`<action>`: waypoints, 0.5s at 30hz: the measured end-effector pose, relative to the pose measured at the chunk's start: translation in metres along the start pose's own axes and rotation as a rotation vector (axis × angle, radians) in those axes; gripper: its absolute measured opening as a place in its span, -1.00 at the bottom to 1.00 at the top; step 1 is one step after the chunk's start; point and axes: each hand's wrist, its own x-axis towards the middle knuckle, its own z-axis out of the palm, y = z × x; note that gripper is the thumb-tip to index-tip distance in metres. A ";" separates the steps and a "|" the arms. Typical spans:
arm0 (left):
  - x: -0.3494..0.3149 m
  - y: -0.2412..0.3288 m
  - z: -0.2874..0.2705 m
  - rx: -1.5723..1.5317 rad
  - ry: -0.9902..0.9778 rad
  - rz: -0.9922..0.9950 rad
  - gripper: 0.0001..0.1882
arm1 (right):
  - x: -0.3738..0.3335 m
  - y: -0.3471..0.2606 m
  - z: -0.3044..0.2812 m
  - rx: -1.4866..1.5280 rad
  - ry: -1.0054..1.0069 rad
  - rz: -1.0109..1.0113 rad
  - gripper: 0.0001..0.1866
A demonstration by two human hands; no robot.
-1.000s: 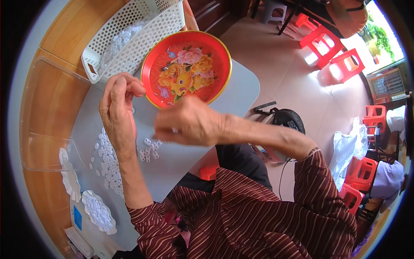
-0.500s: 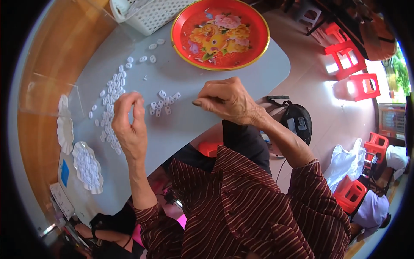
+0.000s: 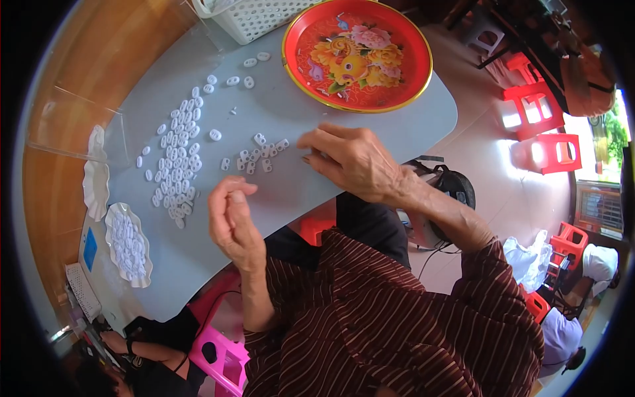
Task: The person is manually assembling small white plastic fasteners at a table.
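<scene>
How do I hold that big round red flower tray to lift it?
I'd come from the near side and grip the raised gold rim at left and right. The red tray lies flat and is wide, so opposite grips should keep it level; the white basket crowds its far left.
</scene>
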 end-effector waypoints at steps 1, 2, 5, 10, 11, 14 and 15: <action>-0.004 0.003 0.003 -0.070 -0.001 -0.018 -0.83 | 0.006 -0.003 0.001 -0.041 -0.004 -0.026 -0.85; -0.006 0.008 0.002 -0.078 -0.013 -0.055 -0.82 | 0.013 -0.005 0.002 -0.082 -0.006 -0.050 -0.84; -0.005 0.009 0.012 -0.163 -0.084 -0.071 -0.82 | 0.027 0.007 0.009 -0.220 -0.081 -0.083 -0.82; -0.006 0.002 0.013 -0.080 -0.177 -0.080 -0.84 | 0.038 0.009 0.011 -0.284 -0.168 -0.105 -0.86; -0.005 0.002 0.011 -0.084 -0.173 -0.078 -0.84 | 0.040 0.009 0.013 -0.251 -0.156 -0.097 -0.88; -0.004 0.002 0.018 -0.119 -0.204 -0.083 -0.86 | 0.042 0.012 0.008 -0.311 -0.213 -0.077 -0.89; -0.005 0.002 0.019 -0.118 -0.192 -0.089 -0.86 | 0.044 0.010 0.007 -0.322 -0.202 -0.076 -0.89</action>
